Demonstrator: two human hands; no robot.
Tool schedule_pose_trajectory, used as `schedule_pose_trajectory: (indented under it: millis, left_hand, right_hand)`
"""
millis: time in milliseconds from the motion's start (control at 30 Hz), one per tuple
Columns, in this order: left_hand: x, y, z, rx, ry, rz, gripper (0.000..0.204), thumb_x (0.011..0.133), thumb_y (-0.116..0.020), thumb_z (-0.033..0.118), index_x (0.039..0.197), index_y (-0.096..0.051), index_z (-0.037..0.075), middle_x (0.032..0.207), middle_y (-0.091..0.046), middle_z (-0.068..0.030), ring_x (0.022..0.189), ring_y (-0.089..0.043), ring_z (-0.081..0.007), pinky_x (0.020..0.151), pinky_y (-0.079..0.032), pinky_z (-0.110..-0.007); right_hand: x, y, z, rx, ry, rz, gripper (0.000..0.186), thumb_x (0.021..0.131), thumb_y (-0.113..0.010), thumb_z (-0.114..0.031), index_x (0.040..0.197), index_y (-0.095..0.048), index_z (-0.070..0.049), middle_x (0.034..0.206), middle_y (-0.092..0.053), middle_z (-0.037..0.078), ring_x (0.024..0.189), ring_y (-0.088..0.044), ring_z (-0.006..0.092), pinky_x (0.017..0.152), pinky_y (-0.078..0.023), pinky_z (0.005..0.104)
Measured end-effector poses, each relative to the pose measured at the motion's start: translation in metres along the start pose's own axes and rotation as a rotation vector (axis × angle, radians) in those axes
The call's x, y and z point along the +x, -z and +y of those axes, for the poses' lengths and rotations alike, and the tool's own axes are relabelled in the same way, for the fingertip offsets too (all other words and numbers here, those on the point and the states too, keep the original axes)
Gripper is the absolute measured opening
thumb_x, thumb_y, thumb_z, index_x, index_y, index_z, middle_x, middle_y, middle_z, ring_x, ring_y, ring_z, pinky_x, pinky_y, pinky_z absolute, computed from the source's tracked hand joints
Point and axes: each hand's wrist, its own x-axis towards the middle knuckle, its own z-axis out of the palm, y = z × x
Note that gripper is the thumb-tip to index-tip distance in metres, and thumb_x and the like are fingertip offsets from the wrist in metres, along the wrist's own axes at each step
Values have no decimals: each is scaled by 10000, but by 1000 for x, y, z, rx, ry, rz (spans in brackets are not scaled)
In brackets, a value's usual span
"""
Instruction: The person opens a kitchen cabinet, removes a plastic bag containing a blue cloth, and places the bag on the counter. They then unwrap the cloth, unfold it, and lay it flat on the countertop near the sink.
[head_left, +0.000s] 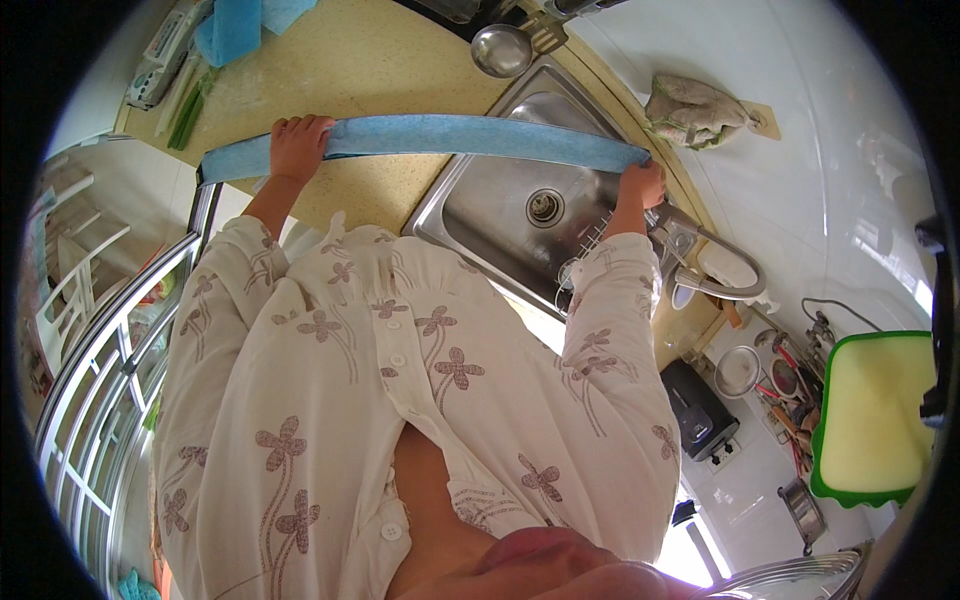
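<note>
A long, flat, light-blue strip (440,135) with a thin dark edge runs between my two hands. It crosses above the beige counter and over the stainless-steel sink (480,215). My left hand (299,147) is closed around the strip a little in from its left end, which sticks out past the fingers. At the other end, my right hand (643,185) grips it above the sink's right side. The strip's material is hard to tell; it bends slightly in the middle.
A faucet (735,290) curves right of the sink, near a wire rack (590,245). A ladle (500,50) and a slotted turner hang at the back. Green onions (188,115) and blue cloth (228,35) lie on the counter (370,60). A white metal rack stands left.
</note>
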Motion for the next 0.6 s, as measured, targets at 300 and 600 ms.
schedule_pose_trajectory:
  millis: [300,600]
  left_hand:
    - [-3,-1,0,-18,2,40,163,826,-629,197,986,-633,228,932,-657,43,887,-606,-184,876,-386,-393]
    - [-2,0,-1,-21,9,31,163,823,-633,200,983,-635,230,930,-658,45,893,-606,-183,883,-384,-393]
  right_hand:
    - [10,0,-6,89,-127,-95,337,791,-595,-322,1090,-696,-203,1265,-599,35,1197,-517,281,994,-379,453]
    - [18,-20,9,131,-98,-43,358,755,-665,-338,1098,-698,-241,1238,-615,41,1179,-531,284,1002,-383,453]
